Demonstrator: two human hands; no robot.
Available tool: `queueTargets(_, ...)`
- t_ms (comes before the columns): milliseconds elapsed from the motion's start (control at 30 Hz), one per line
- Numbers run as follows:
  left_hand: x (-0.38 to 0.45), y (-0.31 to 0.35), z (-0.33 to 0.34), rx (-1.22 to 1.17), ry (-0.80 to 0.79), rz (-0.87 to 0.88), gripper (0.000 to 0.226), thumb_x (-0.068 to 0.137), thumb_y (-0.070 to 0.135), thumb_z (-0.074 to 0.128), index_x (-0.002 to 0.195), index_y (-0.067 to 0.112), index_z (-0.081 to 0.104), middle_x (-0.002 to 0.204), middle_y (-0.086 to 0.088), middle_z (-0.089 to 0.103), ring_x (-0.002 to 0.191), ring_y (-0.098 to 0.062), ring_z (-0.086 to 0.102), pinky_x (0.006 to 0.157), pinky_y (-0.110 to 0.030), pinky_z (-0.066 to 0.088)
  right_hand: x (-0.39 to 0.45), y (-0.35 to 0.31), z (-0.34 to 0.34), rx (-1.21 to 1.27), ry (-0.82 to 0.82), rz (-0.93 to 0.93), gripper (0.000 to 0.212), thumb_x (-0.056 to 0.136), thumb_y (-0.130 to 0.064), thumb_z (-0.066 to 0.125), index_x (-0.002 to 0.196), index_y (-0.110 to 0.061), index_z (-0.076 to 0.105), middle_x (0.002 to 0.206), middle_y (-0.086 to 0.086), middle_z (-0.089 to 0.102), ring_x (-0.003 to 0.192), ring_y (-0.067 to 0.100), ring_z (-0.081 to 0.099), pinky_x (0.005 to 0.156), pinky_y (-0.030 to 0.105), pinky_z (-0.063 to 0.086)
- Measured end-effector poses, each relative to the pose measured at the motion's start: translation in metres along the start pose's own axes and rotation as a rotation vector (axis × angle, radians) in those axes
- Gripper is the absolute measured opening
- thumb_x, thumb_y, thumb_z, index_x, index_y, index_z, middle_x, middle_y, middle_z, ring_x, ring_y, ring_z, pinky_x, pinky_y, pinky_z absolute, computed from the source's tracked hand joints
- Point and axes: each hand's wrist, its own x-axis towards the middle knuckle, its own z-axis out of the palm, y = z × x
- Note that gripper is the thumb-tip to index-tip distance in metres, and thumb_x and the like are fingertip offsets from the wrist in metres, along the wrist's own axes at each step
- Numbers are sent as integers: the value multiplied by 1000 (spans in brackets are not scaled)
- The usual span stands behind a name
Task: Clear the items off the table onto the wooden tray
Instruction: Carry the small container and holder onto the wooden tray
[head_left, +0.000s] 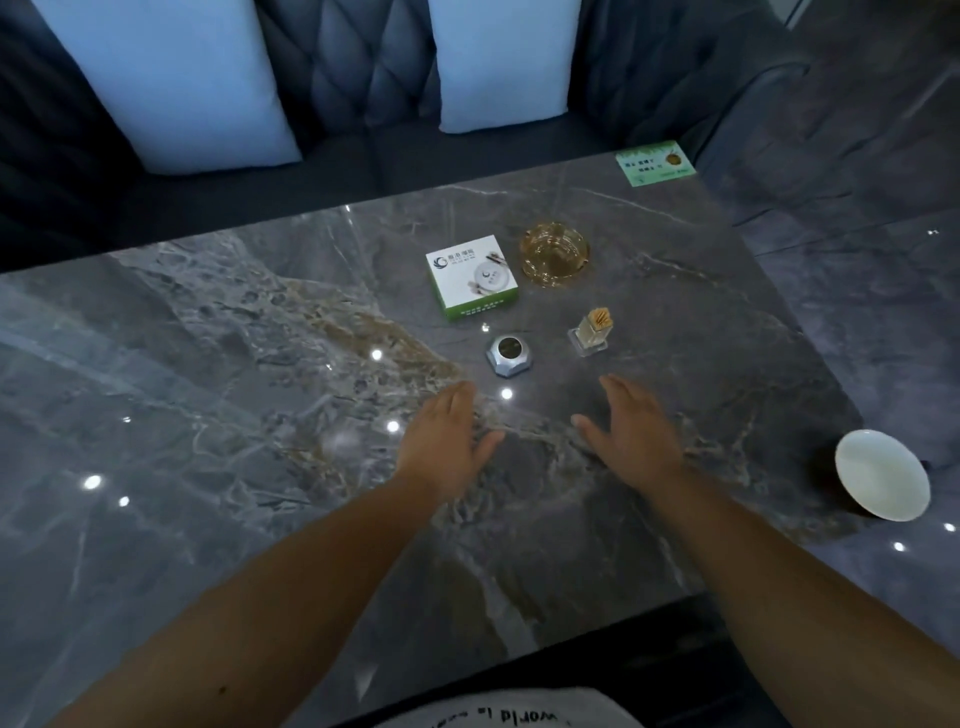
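Both hands hover low over the grey marble table, palms down, fingers spread loosely, holding nothing: the left hand at about 7 o'clock from the cluster of items, the right hand at about 5 o'clock.

Nearest, just beyond the fingertips, sits a small silver call button with a faceted base and dark round top. It is probably light and rigid; a pinch across the sloped sides should do, though the metallic finish may be slick.

At its 3 o'clock stands a clear toothpick holder, upright, sticks fanning from its top. It is tall and narrow, so likely tippy; grasp it low on the body and keep it vertical or the picks may spill.

Farther, at 12 o'clock from the button, lies a flat white box with green edges, cardboard by the look, light, easily lifted by opposite edges.

Beside it at 3 o'clock is an amber glass ashtray, likely heavy, smooth and breakable; grip the thick rim firmly.

A white bowl sits well apart at the right edge. No wooden tray is in view.
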Motion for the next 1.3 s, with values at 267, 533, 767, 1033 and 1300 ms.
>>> queueTargets(267,47,4,11,-23,21,-33,62,86,46,59,132,11,37,129,-15,52,117,-33,48,94,-41,41,46,12,9,111,13,76,72,86,-46,62,142,-8,35,144,15,43,133,32,35,109,42,32)
queueTargets(533,98,9,34,-43,5,-105,68,81,49,65,134,15,39,128,-9,55,116,-28,48,98,-40,36,102,37,1,369,9,105,63,78,-35,74,133,-20,48,128,6,54,116,23,52,89,26,35)
queueTargets(767,114,10,47,20,70,-107,68,79,48,66,134,17,41,128,-7,56,116,-27,46,96,-39,37,138,52,-6,444,-72,108,86,72,-30,81,144,-20,34,131,-3,54,107,4,50,88,24,37)
queueTargets(1033,118,6,48,-8,56,-67,67,77,43,70,133,15,45,129,-8,56,116,-28,45,101,-40,35,150,57,-6,461,-111,102,49,79,-30,75,122,-23,54,117,-3,63,99,10,56,83,25,42)
queueTargets(1300,115,1,31,-102,30,-48,63,77,39,73,129,12,50,125,-12,58,115,-30,47,99,-38,34,144,52,-12,495,-123,65,43,78,-29,75,117,-24,58,107,-7,65,99,12,60,86,28,46)
